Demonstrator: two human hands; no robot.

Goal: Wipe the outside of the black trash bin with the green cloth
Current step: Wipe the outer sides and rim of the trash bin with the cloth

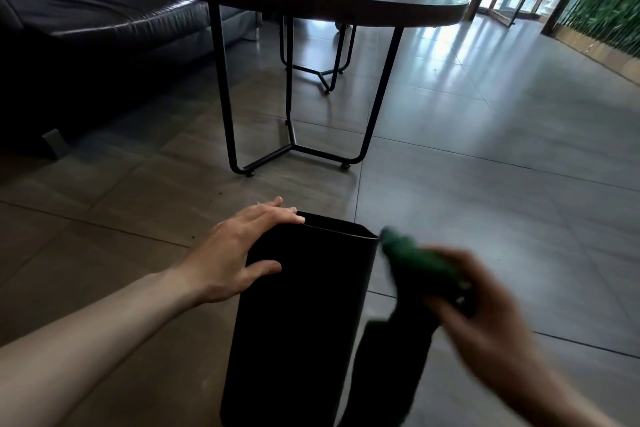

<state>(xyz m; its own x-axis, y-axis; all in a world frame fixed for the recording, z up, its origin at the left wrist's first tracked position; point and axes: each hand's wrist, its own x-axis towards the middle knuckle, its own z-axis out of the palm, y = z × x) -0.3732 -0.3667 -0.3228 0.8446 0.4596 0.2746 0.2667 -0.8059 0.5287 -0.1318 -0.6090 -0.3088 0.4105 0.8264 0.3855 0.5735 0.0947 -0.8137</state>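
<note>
We have the black trash bin (301,315) standing on the tiled floor (502,201) right in front of us, its open top tilted a little away. Our left hand (235,253) lies spread and flat against the bin's upper left corner, fingers over the rim and thumb on the near face, bracing rather than gripping. Our right hand (485,315) is blurred, its grip closed around the bunched green cloth (422,267), which sits just beside the bin's right wall with a loose tail hanging down.

To wipe well, we judge we should keep the left hand pressing firmly so the bin does not slide or tip, flatten the cloth against the right wall, and draw it in long overlapping strokes from rim to base before turning the bin for the next face.
</note>
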